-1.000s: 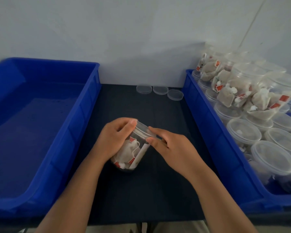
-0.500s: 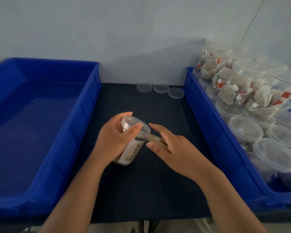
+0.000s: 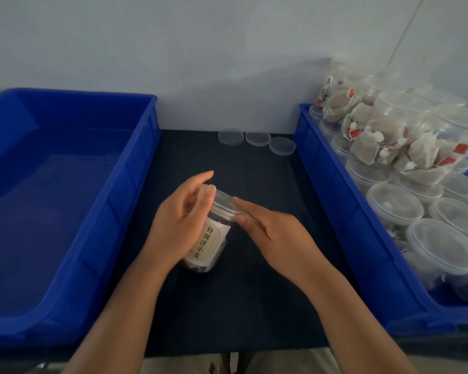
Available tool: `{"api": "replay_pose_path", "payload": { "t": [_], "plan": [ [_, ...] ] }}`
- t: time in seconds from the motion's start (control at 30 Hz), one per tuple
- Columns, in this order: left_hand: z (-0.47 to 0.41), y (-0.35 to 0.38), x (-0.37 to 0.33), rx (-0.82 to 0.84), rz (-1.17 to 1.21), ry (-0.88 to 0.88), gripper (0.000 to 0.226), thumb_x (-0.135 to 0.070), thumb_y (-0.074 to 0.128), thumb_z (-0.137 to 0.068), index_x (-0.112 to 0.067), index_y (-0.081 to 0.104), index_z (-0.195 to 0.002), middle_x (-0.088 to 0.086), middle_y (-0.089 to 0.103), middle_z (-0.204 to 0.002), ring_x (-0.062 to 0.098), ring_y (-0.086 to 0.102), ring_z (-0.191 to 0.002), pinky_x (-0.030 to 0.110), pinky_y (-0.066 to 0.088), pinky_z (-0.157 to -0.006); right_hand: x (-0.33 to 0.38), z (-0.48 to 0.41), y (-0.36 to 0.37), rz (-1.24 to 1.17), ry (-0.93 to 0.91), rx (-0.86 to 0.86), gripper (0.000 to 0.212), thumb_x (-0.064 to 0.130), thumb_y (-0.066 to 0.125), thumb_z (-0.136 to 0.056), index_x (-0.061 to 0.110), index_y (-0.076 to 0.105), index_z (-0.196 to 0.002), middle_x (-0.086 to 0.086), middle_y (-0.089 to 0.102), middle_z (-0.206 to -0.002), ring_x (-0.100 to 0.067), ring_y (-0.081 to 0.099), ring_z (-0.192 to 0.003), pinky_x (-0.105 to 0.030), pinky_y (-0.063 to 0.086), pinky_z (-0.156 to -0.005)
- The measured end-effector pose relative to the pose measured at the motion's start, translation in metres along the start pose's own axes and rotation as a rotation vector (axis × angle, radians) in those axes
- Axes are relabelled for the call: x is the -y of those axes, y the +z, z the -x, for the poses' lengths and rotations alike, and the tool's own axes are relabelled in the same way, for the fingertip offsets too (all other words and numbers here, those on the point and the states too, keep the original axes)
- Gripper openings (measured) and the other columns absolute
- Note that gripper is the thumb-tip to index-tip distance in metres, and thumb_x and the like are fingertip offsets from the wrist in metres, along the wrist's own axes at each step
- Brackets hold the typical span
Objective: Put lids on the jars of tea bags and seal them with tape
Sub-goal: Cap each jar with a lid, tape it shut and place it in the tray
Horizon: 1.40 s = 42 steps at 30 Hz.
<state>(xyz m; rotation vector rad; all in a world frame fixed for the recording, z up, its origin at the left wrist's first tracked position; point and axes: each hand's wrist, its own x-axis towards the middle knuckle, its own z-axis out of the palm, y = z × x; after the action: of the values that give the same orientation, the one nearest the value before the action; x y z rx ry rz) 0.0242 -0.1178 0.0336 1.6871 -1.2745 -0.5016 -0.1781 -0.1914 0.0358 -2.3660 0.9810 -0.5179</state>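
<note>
Turned since half a second ago: jar (image 3: 210, 242), its printed label (image 3: 207, 242) now squarely facing the camera. The tape strip seen then between jar and right hand no longer shows.

1. Forearms, both bare, entering from the bottom edge, elbows cut off.
2. Table (image 3: 241, 306), dark covering, running between two bins back to the wall.
3. Jar, clear, tilted with its top leaning away, base on the table at centre. Tea bags inside are mostly hidden by label and palm.
4. Left hand (image 3: 177, 225), wrapped round the jar's left side, one fingertip on the lid (image 3: 224, 203), another finger lifted straight and clear of it. The remaining fingers are hidden behind the jar.
5. Right hand (image 3: 277, 233), fingers straight and together, tips laid along the lid's rim, thumb just beneath it.
6. Left bin (image 3: 135, 184), blue, near corner cut off by the frame.
7. Right bin (image 3: 333, 190), blue, packed with lidded jars (image 3: 395, 205). More jars lie on their sides on top, blurred toward the frame edge.
8. Loose lids (image 3: 257, 138), three spots at the table's far edge, the leftmost looking stacked; count unclear.
9. Wall (image 3: 200, 63), plain pale.
</note>
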Motion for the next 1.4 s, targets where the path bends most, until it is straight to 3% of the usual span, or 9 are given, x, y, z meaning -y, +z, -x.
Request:
{"api": "replay_pose_path", "payload": {
  "t": [0.1,0.23,0.37,0.57,0.87,1.1,1.17,1.3,1.4],
  "plan": [
    [0.013,0.015,-0.011,-0.028,-0.131,0.011,0.088,-0.104,0.048,-0.063,-0.053,0.042,-0.134,-0.029,0.061,-0.110,-0.012,0.060,-0.100,0.017,0.048,-0.077,0.007,0.004,0.003,0.027,-0.017,-0.016,0.049,0.054,0.038,-0.109,0.045,0.039,-0.157,0.014,0.072,-0.100,-0.002,0.066,-0.086,-0.026,0.056,-0.072],
    [0.009,0.011,-0.008,-0.103,-0.026,-0.012,0.064,-0.088,0.069,-0.060,-0.053,0.047,-0.110,-0.035,0.060,-0.108,-0.011,0.064,-0.093,0.017,0.050,-0.068,0.007,0.009,0.000,-0.159,0.053,0.067,0.053,0.064,0.047,-0.102,0.056,0.024,-0.150,0.010,0.067,-0.085,-0.007,0.068,-0.076,-0.027,0.058,-0.066],
    [-0.002,-0.004,-0.004,0.011,0.060,-0.003,0.066,-0.083,0.077,-0.053,-0.053,0.049,-0.105,-0.036,0.061,-0.109,-0.006,0.068,-0.092,0.015,0.055,-0.065,0.009,0.013,-0.002,-0.203,0.050,0.099,0.015,0.055,0.050,-0.105,0.053,0.041,-0.116,0.003,0.067,-0.086,-0.019,0.066,-0.071,-0.041,0.057,-0.060],
    [-0.009,-0.012,0.004,0.127,0.115,0.030,0.066,-0.068,0.088,-0.052,-0.050,0.053,-0.105,-0.025,0.066,-0.111,0.001,0.070,-0.097,0.013,0.055,-0.071,0.014,0.004,-0.012,-0.116,-0.003,0.161,0.022,0.046,0.048,-0.109,0.046,0.066,-0.121,0.029,0.069,-0.106,0.008,0.064,-0.100,-0.011,0.049,-0.087],
    [-0.005,-0.004,0.006,-0.004,0.176,-0.017,0.064,-0.069,0.088,-0.051,-0.051,0.056,-0.103,-0.026,0.069,-0.107,-0.001,0.071,-0.093,0.019,0.056,-0.066,0.053,0.039,-0.021,0.199,0.024,0.053,0.027,0.047,0.033,-0.105,0.037,0.047,-0.083,0.008,0.052,-0.070,-0.009,0.052,-0.065,-0.026,0.043,-0.056],
    [-0.006,0.013,0.008,-0.037,0.152,-0.020,0.068,-0.072,0.089,-0.048,-0.053,0.055,-0.104,-0.031,0.065,-0.110,-0.010,0.065,-0.097,0.005,0.050,-0.067,0.084,0.069,-0.049,0.261,0.118,0.114,0.010,0.042,0.034,-0.113,0.046,0.043,-0.115,0.018,0.052,-0.108,0.000,0.055,-0.097,-0.023,0.053,-0.089],
    [-0.013,0.014,0.010,-0.123,0.178,-0.077,0.066,-0.070,0.089,-0.049,-0.053,0.055,-0.103,-0.020,0.068,-0.106,-0.008,0.068,-0.089,0.010,0.053,-0.060,0.089,0.085,-0.061,0.269,0.079,0.119,0.011,0.044,0.037,-0.111,0.045,0.043,-0.102,0.018,0.054,-0.100,0.002,0.055,-0.086,-0.015,0.049,-0.081],
    [-0.040,-0.021,0.024,-0.364,0.145,-0.156,0.064,-0.069,0.086,-0.061,-0.044,0.052,-0.109,-0.013,0.067,-0.107,0.004,0.073,-0.082,0.021,0.056,-0.061,0.089,0.102,-0.076,0.440,-0.066,0.083,0.029,0.030,0.091,-0.080,0.039,0.064,-0.080,0.021,0.041,-0.066,0.008,0.017,-0.048,-0.006,0.028,-0.044],
    [-0.039,-0.023,0.032,-0.328,0.209,-0.140,0.057,-0.067,0.083,-0.063,-0.045,0.055,-0.106,-0.010,0.069,-0.108,0.005,0.075,-0.083,0.027,0.058,-0.067,0.070,0.094,-0.068,0.361,-0.060,0.008,0.012,0.034,0.062,-0.102,0.041,0.065,-0.111,0.024,0.044,-0.081,0.008,0.043,-0.061,-0.007,0.040,-0.060]
  ]
}}
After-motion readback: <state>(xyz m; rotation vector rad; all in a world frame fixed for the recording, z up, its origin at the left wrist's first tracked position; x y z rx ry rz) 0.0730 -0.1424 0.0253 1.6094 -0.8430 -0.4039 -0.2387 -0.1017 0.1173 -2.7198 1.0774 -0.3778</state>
